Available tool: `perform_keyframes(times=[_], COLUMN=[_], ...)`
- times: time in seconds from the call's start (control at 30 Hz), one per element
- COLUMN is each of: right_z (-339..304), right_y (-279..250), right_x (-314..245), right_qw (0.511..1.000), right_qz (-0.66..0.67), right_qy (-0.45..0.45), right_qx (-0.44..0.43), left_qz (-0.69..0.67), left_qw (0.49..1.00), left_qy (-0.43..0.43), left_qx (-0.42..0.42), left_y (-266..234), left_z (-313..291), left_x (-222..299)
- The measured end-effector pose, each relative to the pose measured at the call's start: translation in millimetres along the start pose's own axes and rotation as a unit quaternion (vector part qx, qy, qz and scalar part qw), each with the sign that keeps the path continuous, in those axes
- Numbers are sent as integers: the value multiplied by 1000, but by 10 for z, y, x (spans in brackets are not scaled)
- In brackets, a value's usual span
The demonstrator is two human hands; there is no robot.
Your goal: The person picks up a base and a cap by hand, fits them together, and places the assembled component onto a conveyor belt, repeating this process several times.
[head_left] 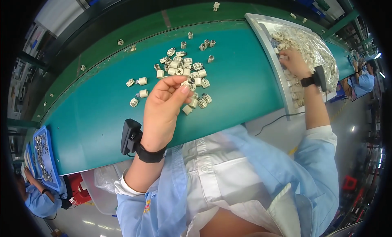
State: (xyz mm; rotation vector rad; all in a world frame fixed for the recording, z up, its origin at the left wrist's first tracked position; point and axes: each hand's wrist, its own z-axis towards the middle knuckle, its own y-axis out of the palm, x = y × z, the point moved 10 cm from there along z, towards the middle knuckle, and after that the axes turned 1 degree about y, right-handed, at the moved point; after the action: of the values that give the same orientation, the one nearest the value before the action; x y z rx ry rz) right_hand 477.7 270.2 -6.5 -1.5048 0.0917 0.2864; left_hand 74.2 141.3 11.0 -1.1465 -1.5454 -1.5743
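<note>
Pinched between the thumb and fingers of my left hand [161,108] is a small cream plastic part with metal contacts [190,84], held above the near side of a loose pile. That pile has several cream cylindrical caps [160,74] and blocky cream pieces with metal [197,66]. At the right, my right hand [295,62] reaches over the frame of a metal-edged tray [274,65] with its fingers curled together among cream cylindrical parts [295,90]. What those fingers hold, if anything, is too small to make out.
The green work surface [241,86] carries scattered parts toward its far side. A clear plastic bag [322,53] of cream parts fills much of the tray. A blue tray [45,155] of small metal pieces sits at far left. Co-workers in blue work at both ends.
</note>
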Motion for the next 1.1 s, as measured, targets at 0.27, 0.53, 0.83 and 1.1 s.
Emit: perform_keyframes(times=[0.27, 0.53, 0.83, 1.1], right_z=[-107, -742, -933, -960], right_y=[-375, -19, 493, 475], right_x=[-404, -2117, -2983, -3213], right_qw=[954, 640, 593, 624], right_qz=[282, 745, 778, 758], right_qy=[38, -93, -74, -132], right_qx=[92, -163, -194, -133], left_qz=[-8, -28, -4, -6], left_qw=[1000, 999, 999, 997], left_qy=[6, -4, 45, 69], left_qx=[-13, -46, -26, -15], left_y=[-53, 29, -61, -202], left_z=[-84, -153, -351, -404], left_x=[-133, -255, -78, -20])
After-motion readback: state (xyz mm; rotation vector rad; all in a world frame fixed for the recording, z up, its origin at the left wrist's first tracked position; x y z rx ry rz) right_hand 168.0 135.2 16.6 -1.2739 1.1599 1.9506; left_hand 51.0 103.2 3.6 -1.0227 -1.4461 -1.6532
